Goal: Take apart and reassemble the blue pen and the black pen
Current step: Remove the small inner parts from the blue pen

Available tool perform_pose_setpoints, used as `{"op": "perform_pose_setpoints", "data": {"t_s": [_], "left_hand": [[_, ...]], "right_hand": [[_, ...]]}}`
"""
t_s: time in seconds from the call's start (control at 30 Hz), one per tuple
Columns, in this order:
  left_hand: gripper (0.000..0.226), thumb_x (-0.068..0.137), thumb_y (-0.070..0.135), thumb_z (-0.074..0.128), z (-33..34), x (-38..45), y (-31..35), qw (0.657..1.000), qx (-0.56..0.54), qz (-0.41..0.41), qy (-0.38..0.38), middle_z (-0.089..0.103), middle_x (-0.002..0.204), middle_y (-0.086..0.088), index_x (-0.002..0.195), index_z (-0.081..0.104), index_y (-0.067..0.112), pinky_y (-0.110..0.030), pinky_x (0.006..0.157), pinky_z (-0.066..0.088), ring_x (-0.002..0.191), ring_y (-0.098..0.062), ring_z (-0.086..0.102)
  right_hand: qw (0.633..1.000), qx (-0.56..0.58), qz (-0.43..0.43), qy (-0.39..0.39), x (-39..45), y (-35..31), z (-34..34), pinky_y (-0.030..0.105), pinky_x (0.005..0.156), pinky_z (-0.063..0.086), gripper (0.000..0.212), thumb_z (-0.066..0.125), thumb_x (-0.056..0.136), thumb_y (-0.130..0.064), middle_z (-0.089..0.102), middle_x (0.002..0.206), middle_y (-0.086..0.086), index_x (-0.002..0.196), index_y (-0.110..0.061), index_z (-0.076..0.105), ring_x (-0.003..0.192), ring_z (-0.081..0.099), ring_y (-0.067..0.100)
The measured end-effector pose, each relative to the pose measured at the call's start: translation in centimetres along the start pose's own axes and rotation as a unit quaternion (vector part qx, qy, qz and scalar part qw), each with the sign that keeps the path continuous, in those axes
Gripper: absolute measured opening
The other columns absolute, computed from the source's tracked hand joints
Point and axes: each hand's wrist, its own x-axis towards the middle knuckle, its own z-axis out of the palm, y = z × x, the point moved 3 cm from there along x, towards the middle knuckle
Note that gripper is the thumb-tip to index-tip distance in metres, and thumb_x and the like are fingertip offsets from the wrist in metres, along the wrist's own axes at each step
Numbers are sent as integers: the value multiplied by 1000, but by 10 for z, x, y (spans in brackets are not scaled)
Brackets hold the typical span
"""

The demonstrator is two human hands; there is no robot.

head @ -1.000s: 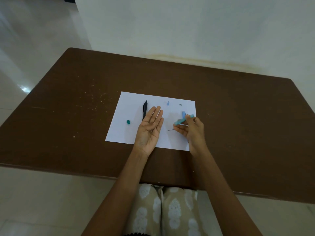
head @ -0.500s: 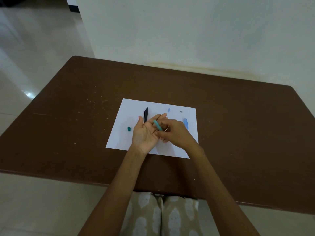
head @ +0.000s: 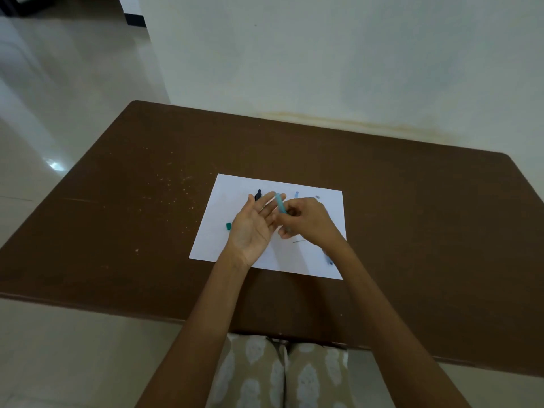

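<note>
Seated at a brown worktop, I hold my left hand palm up over a white sheet of paper, its fingers spread apart and holding nothing. My right hand reaches in from the right, its fingers clamped on a teal piece of the blue pen, which stands nearly upright against the tips of my left hand. The black pen lies on the far part of the paper, mostly hidden behind my left hand. A small teal cap sits on the paper just left of that hand. A small light blue part and a tiny grey part rest near the paper's far edge, beyond my right hand. A thin refill lies on the paper beside my right wrist, and another bluish piece shows near the paper's near right corner, too blurred to tell what it is.
</note>
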Motion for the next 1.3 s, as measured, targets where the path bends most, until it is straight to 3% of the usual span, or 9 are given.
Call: {"op": "perform_pose_setpoints", "data": {"t_s": [0.13, 0.37, 0.57, 0.73, 0.8, 0.93, 1.03, 1.2, 1.3], "left_hand": [[38, 97, 37, 38, 7, -11, 6, 972, 216, 55, 76, 63, 119, -3, 119, 59, 14, -29, 90, 49, 101, -18, 65], [16, 86, 20, 62, 25, -17, 20, 915, 381, 109, 74, 67, 94, 6, 100, 68, 14, -9, 63, 53, 74, -5, 68], [10, 87, 19, 62, 28, -15, 23, 907, 400, 102, 79, 67, 93, 2, 94, 67, 14, -12, 68, 52, 78, -11, 67], [16, 85, 26, 65, 25, -18, 24, 927, 303, 143, 171, 68, 89, 1, 95, 67, 14, -8, 59, 51, 76, -15, 68], [17, 84, 25, 65, 23, -20, 20, 941, 244, 144, 187, 69, 90, 1, 97, 67, 14, -9, 59, 52, 75, -15, 69], [16, 86, 20, 63, 29, -22, 16, 959, 172, 147, 172, 69, 87, -1, 99, 66, 11, -16, 66, 56, 74, -15, 70], [15, 86, 20, 62, 33, -21, 15, 957, 165, 170, 166, 70, 88, -1, 98, 65, 11, -18, 69, 56, 73, -15, 70], [14, 87, 18, 61, 28, -21, 7, 949, 174, 194, 175, 71, 90, 0, 98, 66, 12, -18, 69, 56, 75, -14, 70], [9, 87, 16, 60, 26, -22, 5, 946, 175, 205, 178, 71, 87, 2, 94, 66, 14, -17, 65, 55, 76, -13, 71]], "right_hand": [[957, 268, 112, 28, -10, 9, -6, 20, 66, 58, 21, 63, 88, -20, 68, 81, 8, 100, -4, 68, 63, 68, 13], [909, 381, 170, -7, -14, 13, -10, 20, 61, 58, 21, 63, 87, -18, 68, 71, 5, 98, -1, 67, 59, 68, 14], [906, 383, 176, -26, -16, 13, -9, 21, 61, 58, 21, 64, 87, -18, 68, 77, 8, 99, -1, 67, 60, 68, 15], [914, 377, 142, 36, -18, 14, -13, 28, 82, 56, 32, 55, 91, -33, 64, 107, 4, 106, -8, 67, 97, 63, 24], [908, 383, 147, 84, -23, 17, -13, 29, 87, 51, 34, 52, 91, -37, 58, 110, 3, 108, -12, 68, 97, 57, 22], [791, 581, 158, 108, -28, 15, -2, 24, 73, 58, 36, 57, 89, -31, 62, 95, 7, 114, -6, 65, 76, 61, 17], [727, 655, 160, 130, -25, 12, 8, 21, 66, 58, 30, 61, 87, -29, 66, 96, 8, 109, -9, 66, 76, 64, 17], [659, 725, 137, 148, -21, 5, 18, 21, 65, 58, 21, 60, 88, -24, 71, 93, 8, 102, -9, 66, 71, 71, 14], [650, 734, 134, 144, -20, 2, 22, 23, 62, 59, 19, 58, 89, -22, 75, 82, 7, 98, -8, 67, 67, 73, 15]]}}
